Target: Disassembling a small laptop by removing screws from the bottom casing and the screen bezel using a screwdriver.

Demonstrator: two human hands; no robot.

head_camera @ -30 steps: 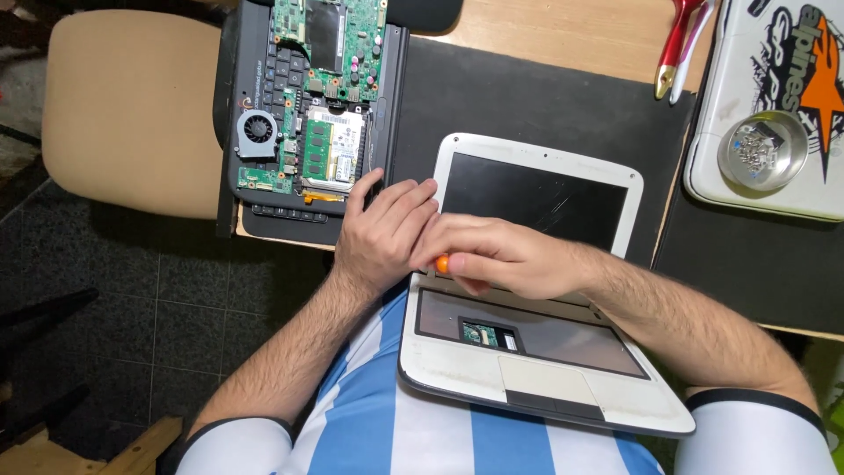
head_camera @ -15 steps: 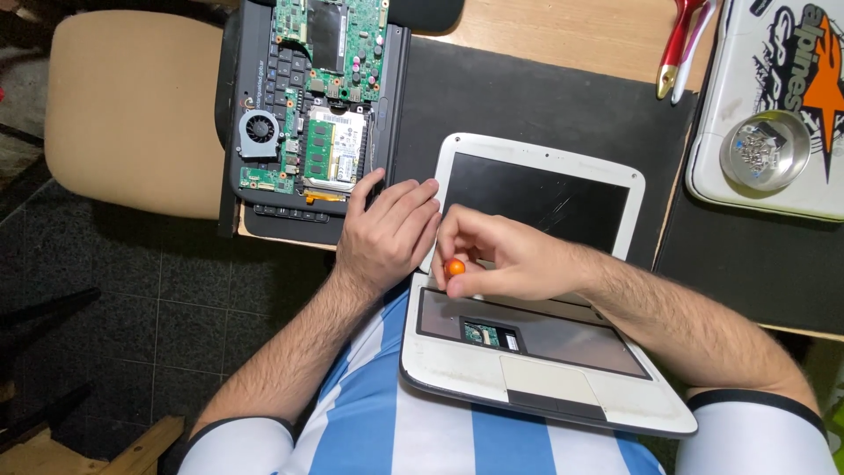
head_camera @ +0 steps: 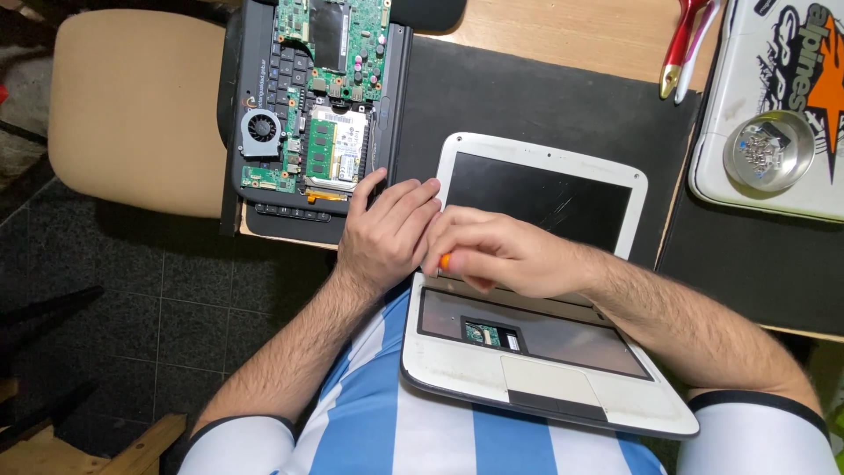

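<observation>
Black mat [head_camera: 545, 105] under white laptop [head_camera: 545, 352]

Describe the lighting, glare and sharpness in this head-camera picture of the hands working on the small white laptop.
Head view: even overhead light, sharp throughout; faint streaky reflections on the white laptop screen; the metal bowl glints; floor at left is dim; left hand and right hand show no motion blur.

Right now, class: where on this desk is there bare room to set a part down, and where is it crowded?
Free: the black mat between the opened dark laptop and white laptop; also mat below the tray. Crowded: the hinge, where left hand and right hand meet.
</observation>
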